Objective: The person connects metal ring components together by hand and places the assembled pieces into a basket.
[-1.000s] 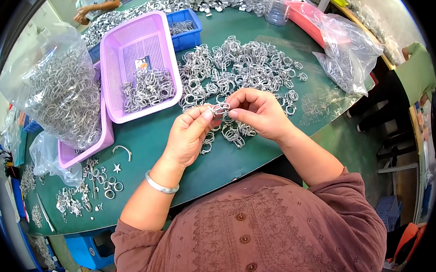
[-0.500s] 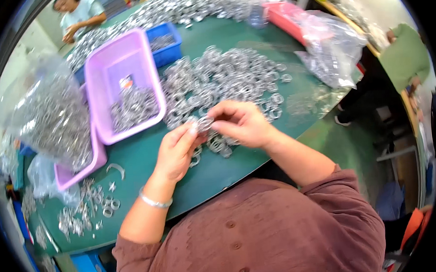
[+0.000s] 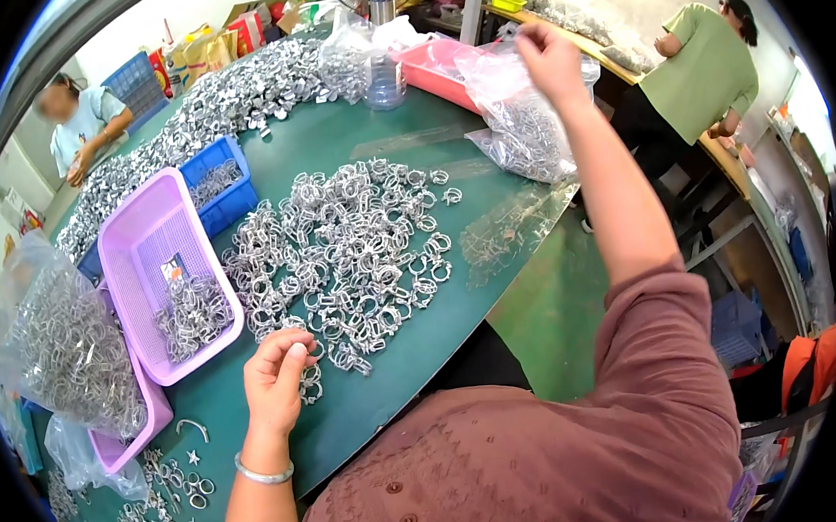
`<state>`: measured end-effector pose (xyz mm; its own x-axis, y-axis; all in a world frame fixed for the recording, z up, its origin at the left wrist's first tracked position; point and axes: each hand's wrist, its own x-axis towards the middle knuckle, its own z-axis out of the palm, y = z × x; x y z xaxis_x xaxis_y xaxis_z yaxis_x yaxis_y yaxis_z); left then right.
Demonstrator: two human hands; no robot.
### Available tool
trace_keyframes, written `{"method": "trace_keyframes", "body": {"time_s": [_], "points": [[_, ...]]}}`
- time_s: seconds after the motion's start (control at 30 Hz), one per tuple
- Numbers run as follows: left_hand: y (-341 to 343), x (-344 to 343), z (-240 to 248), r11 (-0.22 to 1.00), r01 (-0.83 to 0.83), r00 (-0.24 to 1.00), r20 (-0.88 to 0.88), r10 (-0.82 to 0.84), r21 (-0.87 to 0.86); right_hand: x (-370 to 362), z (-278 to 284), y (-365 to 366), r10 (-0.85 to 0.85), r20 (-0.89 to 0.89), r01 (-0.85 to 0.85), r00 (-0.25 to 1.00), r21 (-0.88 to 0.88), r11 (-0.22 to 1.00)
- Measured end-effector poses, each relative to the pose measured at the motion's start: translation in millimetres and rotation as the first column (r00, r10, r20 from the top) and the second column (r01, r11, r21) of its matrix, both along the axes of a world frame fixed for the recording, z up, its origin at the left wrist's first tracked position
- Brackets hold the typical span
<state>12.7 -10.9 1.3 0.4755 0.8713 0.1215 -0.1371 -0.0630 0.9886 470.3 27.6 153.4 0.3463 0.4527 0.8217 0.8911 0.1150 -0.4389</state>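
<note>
My left hand (image 3: 275,374) is closed in a pinch at the near edge of a loose heap of silvery metal rings (image 3: 351,246). A small metal ring (image 3: 318,351) shows at its fingertips. My right arm stretches far out to the right. At its end, my right hand (image 3: 555,63) is raised above a clear plastic bag (image 3: 525,132) with many small metal pieces inside. Its fingers are drawn together, and whatever they hold is too small to make out. Behind the bag stands a pink tray (image 3: 437,76).
A lilac basket (image 3: 119,239) holding rings stands left, by a blue bin (image 3: 235,202). A full clear bag (image 3: 68,341) leans in another lilac tray. Small parts (image 3: 152,516) lie nearer. A long pile of metal pieces (image 3: 220,96) spans the back. Two people are nearby.
My hands were together over the heap. The right has swung up and far right to the bag, while the left stays by the rings. The view has turned to the right.
</note>
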Motion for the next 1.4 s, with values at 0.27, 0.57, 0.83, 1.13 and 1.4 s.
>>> {"method": "trace_keyframes", "body": {"time_s": [0.27, 0.57, 0.83, 1.13, 1.4], "points": [[10.7, -1.1, -9.3, 0.971, -0.040, 0.989, -0.128, 0.072, 0.238, 23.6, 26.2, 16.6, -0.235, 0.345, 0.335, 0.909, -0.270, 0.902], [6.5, -2.1, -7.0, 0.940, -0.054, 0.983, -0.150, 0.110, 0.336, -159.3, -98.1, 15.6, 0.739, 0.177, -0.497, 0.651, -0.636, 0.590], [4.8, -3.8, -2.1, 0.944, -0.029, 0.973, -0.206, 0.101, 0.328, -211.2, -111.6, 14.7, 0.734, 0.320, -0.223, 0.599, -0.813, 0.538], [6.0, -2.9, -11.0, 0.989, -0.078, 0.996, -0.039, 0.083, 0.129, -229.4, -112.3, 6.9, 0.797, -0.404, -0.867, 0.448, -0.413, 0.278], [7.0, -4.4, -2.8, 0.991, -0.088, 0.986, 0.130, 0.101, -0.101, -273.0, -115.3, -10.2, 0.770, -0.608, -0.972, 0.193, -0.223, 0.067]]}}
